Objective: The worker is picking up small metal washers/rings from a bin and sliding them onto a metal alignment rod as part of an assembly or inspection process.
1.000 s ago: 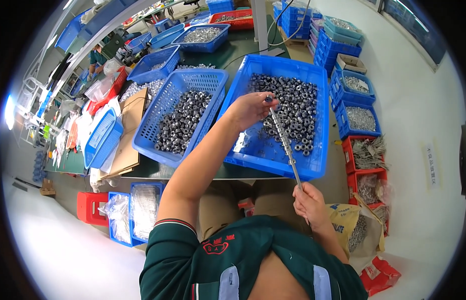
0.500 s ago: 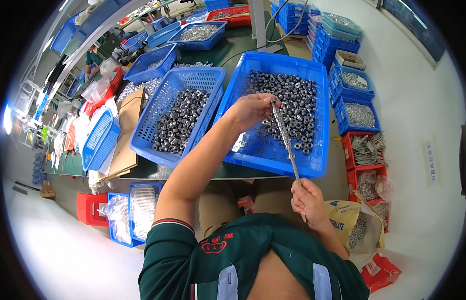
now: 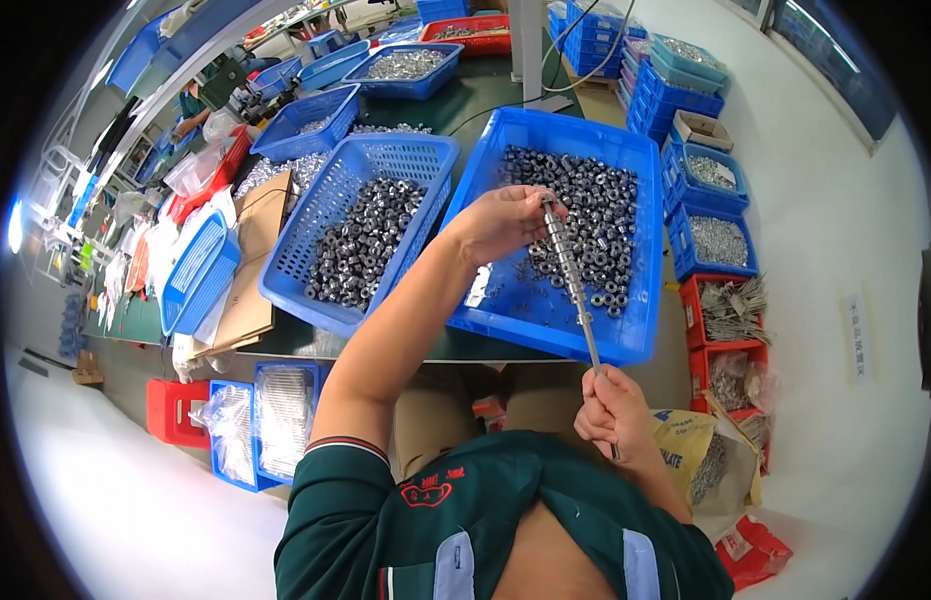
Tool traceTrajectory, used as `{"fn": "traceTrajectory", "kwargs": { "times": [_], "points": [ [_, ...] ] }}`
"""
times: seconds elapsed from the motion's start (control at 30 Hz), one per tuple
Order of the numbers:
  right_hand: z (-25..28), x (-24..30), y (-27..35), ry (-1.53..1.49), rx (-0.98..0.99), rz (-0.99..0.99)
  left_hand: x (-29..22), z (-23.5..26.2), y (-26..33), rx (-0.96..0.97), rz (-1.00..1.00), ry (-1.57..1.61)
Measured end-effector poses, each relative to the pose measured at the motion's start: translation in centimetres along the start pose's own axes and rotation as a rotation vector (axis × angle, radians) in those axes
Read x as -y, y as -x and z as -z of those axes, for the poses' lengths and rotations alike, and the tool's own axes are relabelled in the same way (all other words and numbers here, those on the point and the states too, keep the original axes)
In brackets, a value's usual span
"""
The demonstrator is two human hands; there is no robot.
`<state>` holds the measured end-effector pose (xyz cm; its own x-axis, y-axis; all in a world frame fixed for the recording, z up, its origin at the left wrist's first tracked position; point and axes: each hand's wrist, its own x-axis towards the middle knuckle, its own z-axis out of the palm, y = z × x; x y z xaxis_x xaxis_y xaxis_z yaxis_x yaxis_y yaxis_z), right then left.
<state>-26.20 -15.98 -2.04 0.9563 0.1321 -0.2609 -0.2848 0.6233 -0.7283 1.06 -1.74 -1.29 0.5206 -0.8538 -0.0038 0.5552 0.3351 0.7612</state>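
A thin metal rod (image 3: 592, 343) slants between my hands, with several small shiny metal rings (image 3: 569, 268) strung along its upper part. My right hand (image 3: 618, 412) is closed around the rod's lower end, just in front of my body. At the upper end my left hand (image 3: 508, 222) pinches the tip; whether a loose ring is also between those fingers cannot be made out. Beneath the left hand stands a blue tub (image 3: 641, 300) holding many dark metal rings (image 3: 586, 200). Left of it, a perforated blue basket (image 3: 296, 240) contains more of these rings (image 3: 361, 250).
Flattened cardboard (image 3: 251, 270) and a tilted blue basket (image 3: 204, 272) lie on the left of the green table (image 3: 476, 85). Stacked blue bins (image 3: 716, 240) and red bins (image 3: 694, 310) line the right wall. A yellow sack (image 3: 686, 445) leans near my right arm.
The rod and its rings remain between both hands, which have barely moved. My right-hand fingers have shifted slightly on the rod's lower end. The whole view has tilted a little.
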Motion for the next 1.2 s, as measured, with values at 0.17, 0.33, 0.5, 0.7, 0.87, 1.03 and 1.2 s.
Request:
{"fn": "traceTrajectory", "kwargs": {
  "times": [0.17, 0.33, 0.5, 0.7, 0.87, 1.03, 1.2],
  "points": [
    [-0.2, 0.3, 0.0, -0.199, 0.156, 0.013, -0.2, -1.2, 0.3, 0.066, -0.136, 0.064],
    [1.1, -0.2, -0.8, -0.336, 0.233, -0.073, -0.2, -1.9, 0.4, 0.117, -0.161, 0.12],
    [-0.1, -0.7, -1.1, -0.004, 0.034, 0.005, 0.5, -1.5, 0.0, -0.004, -0.191, 0.069],
    [0.3, -2.4, -1.9, 0.84, -0.254, 0.399, 1.4, -2.7, 0.4, -0.289, -0.183, -0.041],
    [-1.4, 0.3, 0.0, -0.057, 0.041, -0.037, 1.2, -3.2, 0.6, 0.062, -0.37, 0.206],
    [-1.9, 0.7, -0.4, -0.209, 0.072, -0.076, 1.1, -3.0, 0.0, 0.041, -0.397, 0.162],
    [-0.7, -1.8, -0.4, 0.342, -0.201, 0.068, -2.1, 0.3, 0.4, -0.487, -0.491, 0.057]
  ]
}}
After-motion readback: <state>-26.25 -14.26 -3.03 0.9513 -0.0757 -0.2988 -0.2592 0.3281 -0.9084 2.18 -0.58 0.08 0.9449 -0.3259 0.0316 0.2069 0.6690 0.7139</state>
